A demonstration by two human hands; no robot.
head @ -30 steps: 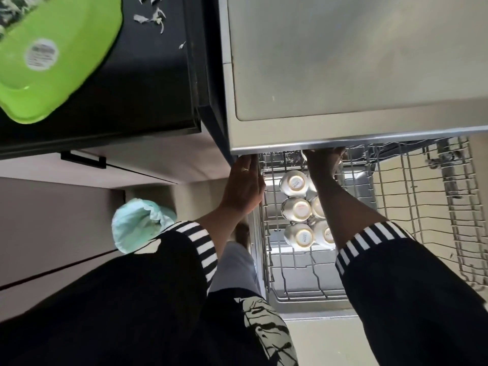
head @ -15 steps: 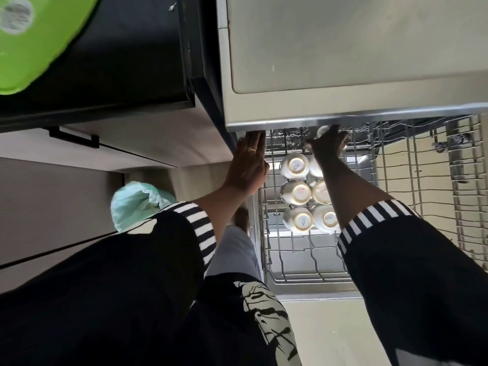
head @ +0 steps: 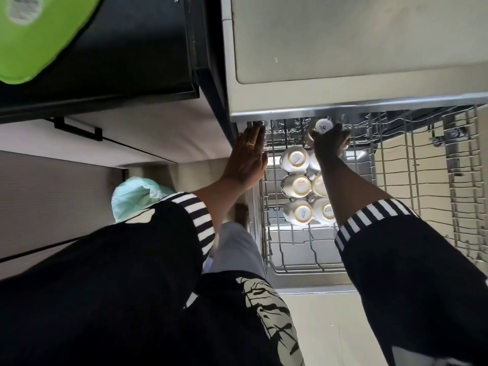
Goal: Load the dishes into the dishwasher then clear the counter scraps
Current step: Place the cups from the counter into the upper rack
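Nearest, two black sleeves with striped cuffs, left (head: 195,215) and right (head: 369,217), extend toward the rack (head: 420,165). The right forearm crosses the rack's left half and hides part of the right column of cups (head: 295,186). Left of the rack, low down, lies a pale teal bag (head: 134,194).

The rack is a grey wire basket. Its far end sits under a grey panel (head: 343,48), which overhangs and shades the wires there.

The cups are white and inverted, with gold-ringed, lettered bases facing up. They stand in two columns of three in the rack's left half, packed close together.

The left hand (head: 247,162) lies flat along the rack's left rim, fingers straight and together, holding nothing. One finger carries a ring (head: 250,144).

The right hand (head: 330,143) is at the rack's far end, just beyond the cups, with fingers curled round one further cup (head: 323,126). This cup is white, with its base turned up, and sits just below the panel's edge. Whether it rests on the rack wires cannot be told.

Far left of the rack, a black counter (head: 132,62) carries a green tray (head: 39,40). A black handle (head: 78,128) is mounted below the counter.
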